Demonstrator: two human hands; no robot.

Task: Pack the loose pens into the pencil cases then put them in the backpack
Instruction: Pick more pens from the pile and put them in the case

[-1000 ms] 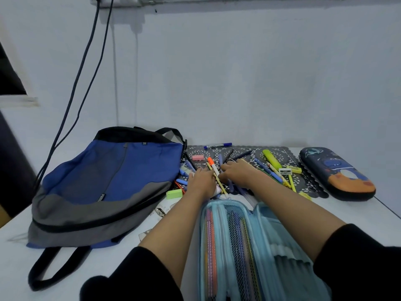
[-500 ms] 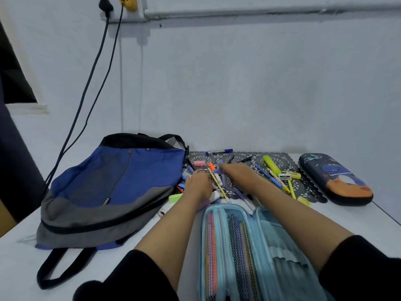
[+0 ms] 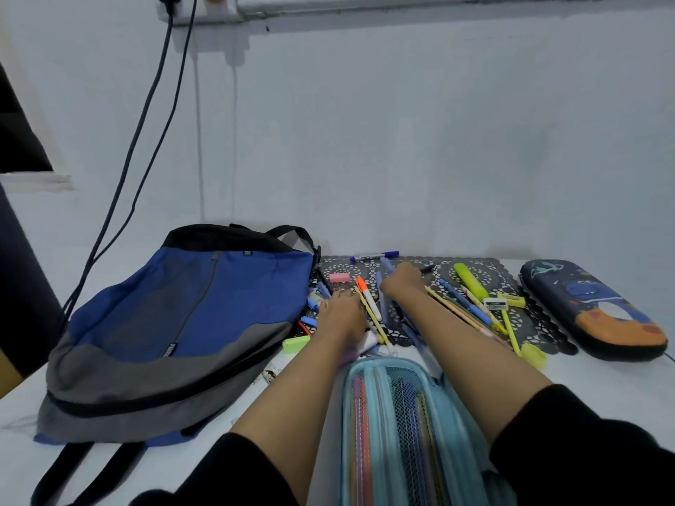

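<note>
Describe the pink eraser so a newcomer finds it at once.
Start at the blue and grey backpack lying left on the table. Just right of its black top, on the black lace mat, lies the pink eraser. It is the only pink block; the similar light green block lies nearer the camera.

A: Readable text, checked across the whole scene?
B: None legible. White vertical print on backpack (image 3: pixel 175 315), low on its blue panel: blurred, letters not resolved.
A: Elsewhere?
B: Small tag near backpack's top seam: too small to read. White-sleeved eraser (image 3: pixel 495 304), far right of backpack: dark print, illegible. Marker (image 3: pixel 372 256), just right of backpack's top: label unreadable.
</note>
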